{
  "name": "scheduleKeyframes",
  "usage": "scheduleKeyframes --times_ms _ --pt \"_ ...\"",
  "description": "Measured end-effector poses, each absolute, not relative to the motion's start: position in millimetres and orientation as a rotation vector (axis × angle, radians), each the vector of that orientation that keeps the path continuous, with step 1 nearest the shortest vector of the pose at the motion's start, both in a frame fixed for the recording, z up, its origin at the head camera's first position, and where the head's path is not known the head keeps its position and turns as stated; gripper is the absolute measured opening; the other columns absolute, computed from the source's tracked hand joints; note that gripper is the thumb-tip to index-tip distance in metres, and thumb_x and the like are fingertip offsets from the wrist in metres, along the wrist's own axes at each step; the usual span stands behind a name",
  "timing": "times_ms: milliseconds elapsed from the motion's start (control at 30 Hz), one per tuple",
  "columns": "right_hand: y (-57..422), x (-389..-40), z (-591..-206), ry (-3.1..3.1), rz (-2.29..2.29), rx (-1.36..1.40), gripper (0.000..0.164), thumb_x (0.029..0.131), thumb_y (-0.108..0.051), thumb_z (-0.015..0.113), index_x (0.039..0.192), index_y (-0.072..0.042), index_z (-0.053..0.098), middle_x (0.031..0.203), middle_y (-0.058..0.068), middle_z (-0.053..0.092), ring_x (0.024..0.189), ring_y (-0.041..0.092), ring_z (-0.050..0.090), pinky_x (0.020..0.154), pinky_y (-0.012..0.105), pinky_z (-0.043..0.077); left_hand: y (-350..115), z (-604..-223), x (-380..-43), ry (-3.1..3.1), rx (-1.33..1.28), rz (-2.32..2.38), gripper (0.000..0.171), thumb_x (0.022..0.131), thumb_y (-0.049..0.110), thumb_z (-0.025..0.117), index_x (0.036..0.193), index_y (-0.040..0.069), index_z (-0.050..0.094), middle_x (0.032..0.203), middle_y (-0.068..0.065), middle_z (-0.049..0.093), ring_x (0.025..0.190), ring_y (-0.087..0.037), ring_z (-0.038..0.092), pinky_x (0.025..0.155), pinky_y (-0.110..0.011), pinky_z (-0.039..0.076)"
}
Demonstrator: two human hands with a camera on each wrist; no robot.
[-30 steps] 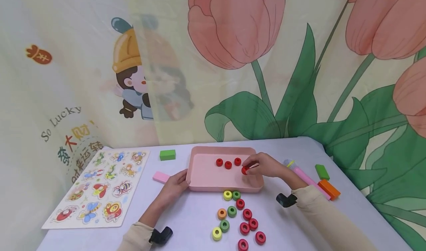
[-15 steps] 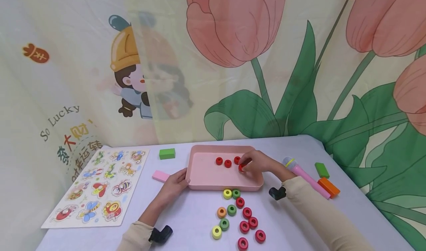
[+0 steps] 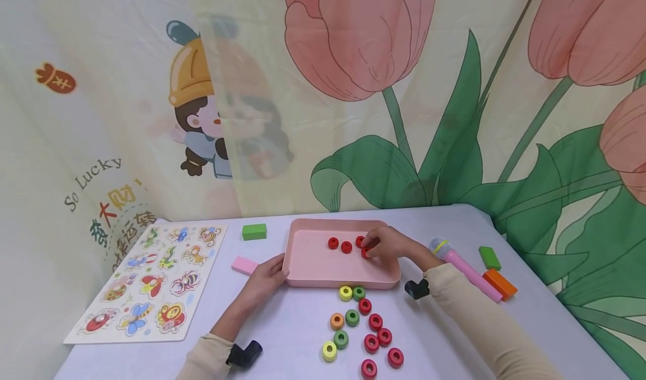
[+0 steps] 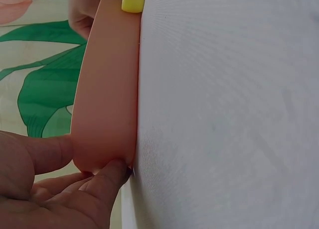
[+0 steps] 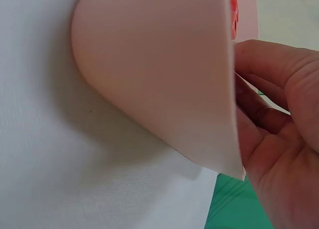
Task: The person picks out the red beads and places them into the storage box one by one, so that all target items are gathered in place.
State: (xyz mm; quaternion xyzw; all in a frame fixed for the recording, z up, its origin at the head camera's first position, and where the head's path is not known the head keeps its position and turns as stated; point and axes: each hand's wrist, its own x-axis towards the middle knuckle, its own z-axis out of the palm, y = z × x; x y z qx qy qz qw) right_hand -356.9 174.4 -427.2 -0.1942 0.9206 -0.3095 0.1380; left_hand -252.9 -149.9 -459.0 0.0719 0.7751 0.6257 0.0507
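A shallow pink tray (image 3: 310,265) lies on the white-covered table. My left hand (image 3: 264,282) holds its left side; in the left wrist view the thumb (image 4: 52,152) is on the rim and the fingers are against the lower corner. Inside the tray, my right hand (image 3: 387,243) pinches a red bead (image 3: 365,253), partly hidden by the fingers. Close by sit three more red beads, one (image 3: 333,243) being the leftmost. The tray wall hides the right fingertips in the right wrist view, where a red bead (image 5: 233,17) peeks over the rim.
In front of the tray lie several loose beads: red (image 3: 375,321), green (image 3: 351,318), yellow (image 3: 330,351) and one orange (image 3: 336,321). An insect puzzle board (image 3: 146,290), green block (image 3: 254,232) and pink block (image 3: 244,265) are left. A toy microphone (image 3: 466,270) and orange block (image 3: 499,283) are right.
My right hand has moved a little left within the tray, bringing the pinched red bead close to the other three. The left hand stays on the tray's left side.
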Motion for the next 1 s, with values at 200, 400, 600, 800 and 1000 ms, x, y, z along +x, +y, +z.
scheduleKeyframes --times_ms 200,400,600,800,1000 --pt "176 -357 -429 2.658 -0.894 -0.635 0.02 0.083 0.002 0.075 0.103 -0.003 0.075 0.097 0.004 0.067 0.085 0.018 0.062 0.078 0.028 0.058 -149 -458 -252 2.37 0.205 1.894 0.048 0.098 -0.004 0.049 0.142 -0.017 0.035 0.141 -0.034 0.043 0.133 -0.042 0.041 0.107 -0.048 0.038" --pt "174 -357 -431 2.67 -0.902 -0.608 0.021 0.082 0.001 0.076 0.102 -0.006 0.076 0.096 0.002 0.066 0.087 0.018 0.061 0.08 0.029 0.058 -149 -459 -253 2.365 0.207 1.894 0.049 0.098 -0.005 0.049 0.143 -0.017 0.034 0.141 -0.034 0.042 0.133 -0.042 0.041 0.107 -0.048 0.039" --pt "178 -354 -427 2.706 -0.904 -0.54 0.019 0.084 -0.004 0.077 0.102 -0.009 0.075 0.102 0.002 0.063 0.092 0.019 0.06 0.08 0.03 0.058 -150 -459 -253 2.36 0.214 1.894 0.05 0.098 -0.004 0.049 0.143 -0.018 0.033 0.142 -0.034 0.041 0.134 -0.041 0.04 0.107 -0.047 0.038" --pt "187 -340 -415 2.705 -0.989 -0.53 0.025 0.086 -0.01 0.075 0.11 -0.005 0.072 0.108 0.005 0.064 0.101 0.024 0.062 0.083 0.034 0.058 -150 -458 -253 2.356 0.203 1.888 0.05 0.098 -0.002 0.05 0.143 -0.017 0.033 0.143 -0.034 0.041 0.134 -0.04 0.04 0.107 -0.047 0.038" --pt "196 -306 -405 2.688 -1.082 -0.57 0.031 0.086 -0.012 0.076 0.115 -0.003 0.069 0.109 0.008 0.066 0.105 0.026 0.062 0.086 0.037 0.057 -150 -457 -252 2.374 0.2 1.865 0.05 0.098 -0.002 0.05 0.143 -0.016 0.034 0.143 -0.033 0.041 0.134 -0.041 0.04 0.106 -0.047 0.039"
